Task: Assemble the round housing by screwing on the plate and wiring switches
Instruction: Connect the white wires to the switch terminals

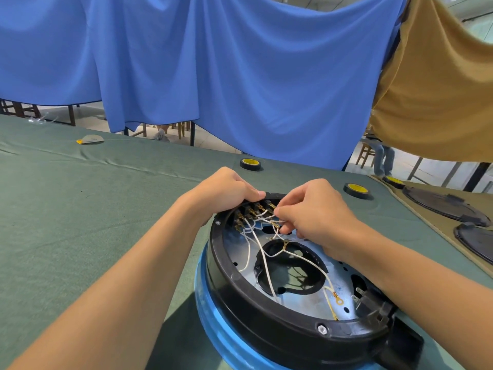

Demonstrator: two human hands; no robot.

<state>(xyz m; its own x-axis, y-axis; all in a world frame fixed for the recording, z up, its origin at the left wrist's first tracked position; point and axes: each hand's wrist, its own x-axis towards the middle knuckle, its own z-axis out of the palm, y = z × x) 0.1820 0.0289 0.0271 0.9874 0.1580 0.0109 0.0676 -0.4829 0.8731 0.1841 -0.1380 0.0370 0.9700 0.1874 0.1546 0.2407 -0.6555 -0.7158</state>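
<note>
Several switches (253,209) in a row at the far rim of the housing (266,311), most already carrying white wires (262,252). Housing near centre, tilted on a blue base (213,316) over green cloth (80,209). Plate (301,303) seated inside, a screw (322,329) showing on the near rim; fastening judged done or nearly so. Left hand (226,188) curled over the far rim, gripping it steady. Right hand (314,206) pinching a wire terminal just beside the switches. Unconnected: one lead with ring terminal (339,300), near right. Wiring judged partway. Farther out, tape rolls (250,164); dark covers (442,206) at right.
</note>
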